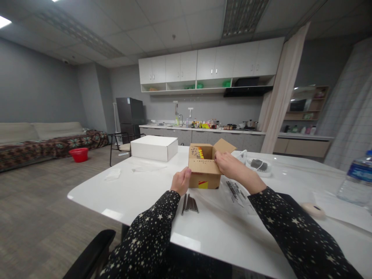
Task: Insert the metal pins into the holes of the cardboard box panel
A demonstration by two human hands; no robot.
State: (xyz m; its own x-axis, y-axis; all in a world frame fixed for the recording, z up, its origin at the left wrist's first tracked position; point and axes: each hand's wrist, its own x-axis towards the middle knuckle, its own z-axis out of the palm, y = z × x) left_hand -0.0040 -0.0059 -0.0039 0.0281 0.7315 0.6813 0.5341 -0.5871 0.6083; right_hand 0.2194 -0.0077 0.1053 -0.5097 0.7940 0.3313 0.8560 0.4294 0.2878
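A small brown cardboard box (204,179) with a yellow-and-red label stands on the white table in front of me, one flap raised at its back right. Its front panel has a row of small dark holes or marks along the top. My left hand (181,181) is closed on the box's left front edge, thumb up. At the right side, my right hand (228,164) grips the box's upper edge by the raised flap; its fingertips are partly hidden. Just below the box lies a row of several dark thin rods (190,204), like long nails. A clear plastic bag (237,193) with similar dark pieces lies under my right forearm.
A white box (154,148) stands at the back left of the white table (128,193), with clear film and a tissue (112,174) before it. To the right are a white dish (264,170) with a grey item, a beige mouse-like object (312,210) and a water bottle (358,179).
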